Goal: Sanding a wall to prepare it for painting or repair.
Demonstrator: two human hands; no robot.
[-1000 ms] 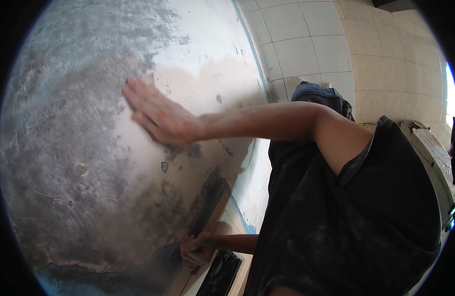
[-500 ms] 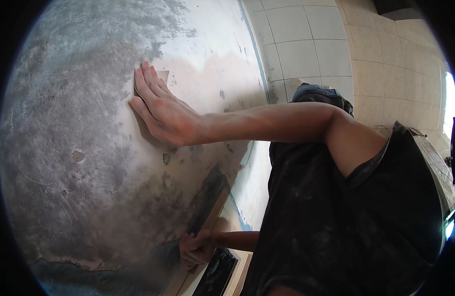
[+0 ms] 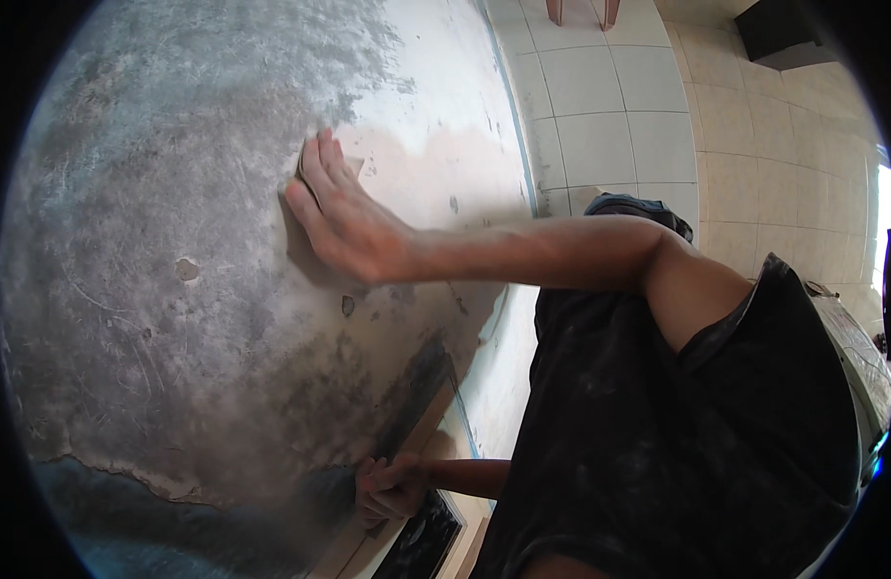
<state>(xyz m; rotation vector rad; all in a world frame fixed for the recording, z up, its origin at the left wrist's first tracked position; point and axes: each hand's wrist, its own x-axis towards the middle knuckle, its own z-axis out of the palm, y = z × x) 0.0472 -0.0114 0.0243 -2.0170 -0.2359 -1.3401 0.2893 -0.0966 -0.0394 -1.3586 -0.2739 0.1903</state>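
Note:
Back outward and fingers stretched, my right hand [image 3: 354, 217] lies flat against a patchy grey and white plaster wall [image 3: 214, 193]. Under its palm is a thin beige sheet, apparently sandpaper [image 3: 355, 167], pressed to the wall; only a corner and an edge of it show. Lower in the picture my left hand [image 3: 389, 487] is closed around a wooden edge [image 3: 428, 425], like a frame or ledge, beside the wall. Its fingertips are partly hidden. Small chipped spots [image 3: 186, 269] mark the plaster around my right hand.
A ragged plaster edge [image 3: 175, 487] crosses the wall's lower left. A glossy black panel [image 3: 421, 540] sits below my left hand. Grey tiles [image 3: 600, 82] and beige tiles [image 3: 754, 164] cover the surfaces at right, with pink legs [image 3: 608, 13] at the top and dark bundled cloth [image 3: 639, 205] behind my arm.
The view has turned slightly, bringing the pink legs in at the top. My right hand, still flat on the sheet, has shifted a little rightward. My left hand keeps its grip.

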